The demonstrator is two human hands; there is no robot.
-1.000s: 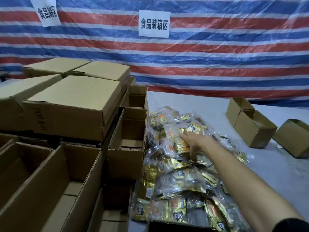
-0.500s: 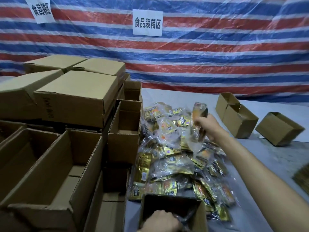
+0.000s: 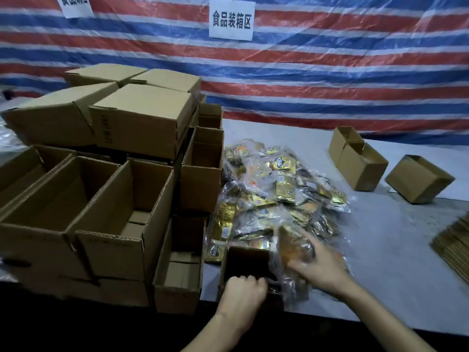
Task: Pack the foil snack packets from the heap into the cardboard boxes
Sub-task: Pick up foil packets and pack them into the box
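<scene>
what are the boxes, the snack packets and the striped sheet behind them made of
The boxes: brown corrugated cardboard, matt; fluting shows along the cut rims. The packets: shiny gold foil and clear plastic film, glinting and crinkled. The striped sheet: probably woven plastic tarpaulin, with glossy clear film over it.

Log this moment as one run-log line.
left grip: holds small cardboard box rim | right grip: holds foil snack packet beside box | heap: behind box
</scene>
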